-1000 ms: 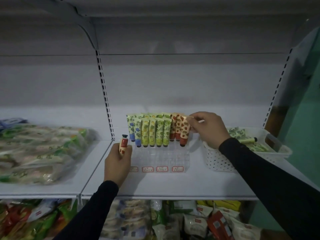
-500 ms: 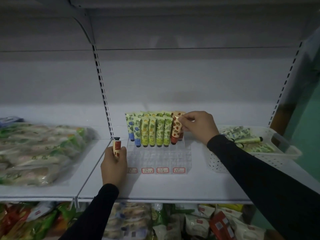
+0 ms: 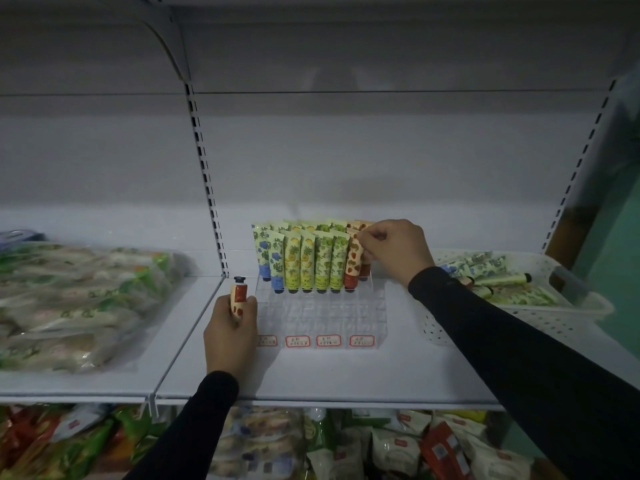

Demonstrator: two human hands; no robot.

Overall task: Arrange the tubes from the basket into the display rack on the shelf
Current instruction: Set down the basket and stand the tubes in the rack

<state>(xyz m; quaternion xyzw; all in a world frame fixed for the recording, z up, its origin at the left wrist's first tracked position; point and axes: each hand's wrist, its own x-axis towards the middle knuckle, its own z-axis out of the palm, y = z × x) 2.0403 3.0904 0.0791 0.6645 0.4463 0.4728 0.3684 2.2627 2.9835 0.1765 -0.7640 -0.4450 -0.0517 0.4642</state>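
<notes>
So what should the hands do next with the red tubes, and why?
Probably the right hand should let go of the red strawberry tube it pinches, since that tube already stands cap down in the clear rack beside the green ones. Then the left hand, which grips another red tube cap up, could pass it across.

On the neighbouring shelf bay at left we see a heap of clear-wrapped packets [image 3: 79,303] with green and orange print, lying flat; behind it the corner of a blue item [image 3: 19,235] shows. 2 slotted uprights [image 3: 207,181] [image 3: 578,168] run up the pale back panel [image 3: 381,150]. Below the shelf edge we see a lower tier crowded with snack bags [image 3: 398,445], red and green at left, white with red labels at right.
</notes>
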